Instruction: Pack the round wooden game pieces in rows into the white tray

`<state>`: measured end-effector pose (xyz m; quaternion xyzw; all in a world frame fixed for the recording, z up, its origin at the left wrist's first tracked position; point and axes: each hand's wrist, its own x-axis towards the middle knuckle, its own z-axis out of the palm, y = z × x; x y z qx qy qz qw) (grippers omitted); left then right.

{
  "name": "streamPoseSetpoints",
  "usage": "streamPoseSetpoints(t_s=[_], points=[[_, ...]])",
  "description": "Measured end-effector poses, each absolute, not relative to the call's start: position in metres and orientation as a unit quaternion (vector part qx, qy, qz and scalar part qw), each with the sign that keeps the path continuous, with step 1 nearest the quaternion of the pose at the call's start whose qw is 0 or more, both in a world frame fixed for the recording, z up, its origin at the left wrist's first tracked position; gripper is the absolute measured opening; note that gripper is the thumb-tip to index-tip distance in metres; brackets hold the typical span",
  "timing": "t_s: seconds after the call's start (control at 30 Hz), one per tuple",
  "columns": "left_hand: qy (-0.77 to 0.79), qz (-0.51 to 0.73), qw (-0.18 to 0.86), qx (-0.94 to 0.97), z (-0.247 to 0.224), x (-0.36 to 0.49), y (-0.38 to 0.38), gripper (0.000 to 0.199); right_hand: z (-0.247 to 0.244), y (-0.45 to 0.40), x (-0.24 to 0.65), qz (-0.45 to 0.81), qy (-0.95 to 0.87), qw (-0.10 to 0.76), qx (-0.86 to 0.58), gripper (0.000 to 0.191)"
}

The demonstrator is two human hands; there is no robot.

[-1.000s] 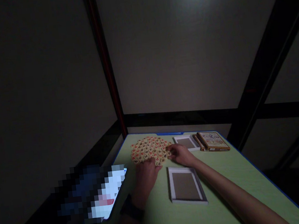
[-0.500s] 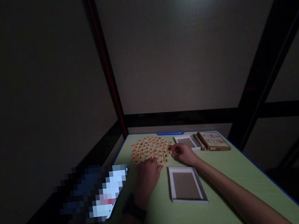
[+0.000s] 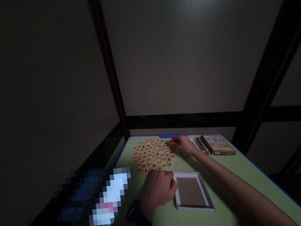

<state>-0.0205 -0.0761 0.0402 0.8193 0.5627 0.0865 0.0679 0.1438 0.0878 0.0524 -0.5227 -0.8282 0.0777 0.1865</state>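
Green table [image 3: 238, 168]: supports 1 shallow tray [image 3: 192, 191] and, farther off, 1 cluster of round pieces [image 3: 152, 155]. Left hand [image 3: 160, 188]: at tray's far-left corner. Right hand [image 3: 184, 145]: at cluster's right edge. Grip, 2 hands: cannot tell.

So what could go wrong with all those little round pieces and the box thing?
The left hand is right up against the open tray, so it might bump it crooked. The right hand is at the edge of the round pieces and could scatter some. They lie near the table's left edge, so strays might fall off.
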Motion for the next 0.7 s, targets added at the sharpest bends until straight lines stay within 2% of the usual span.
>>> streamPoseSetpoints(t_s=[0.3, 0.7], points=[[0.535, 0.078, 0.069, 0.838, 0.035, -0.021, -0.074, 0.026, 0.064, 0.118, 0.081, 0.025, -0.849, 0.053, -0.526, 0.022], [0.537, 0.061, 0.069, 0.838, 0.033, -0.019, -0.074, 0.033, 0.063, 0.130, 0.057, 0.011, -0.849, 0.001, -0.529, 0.028]])
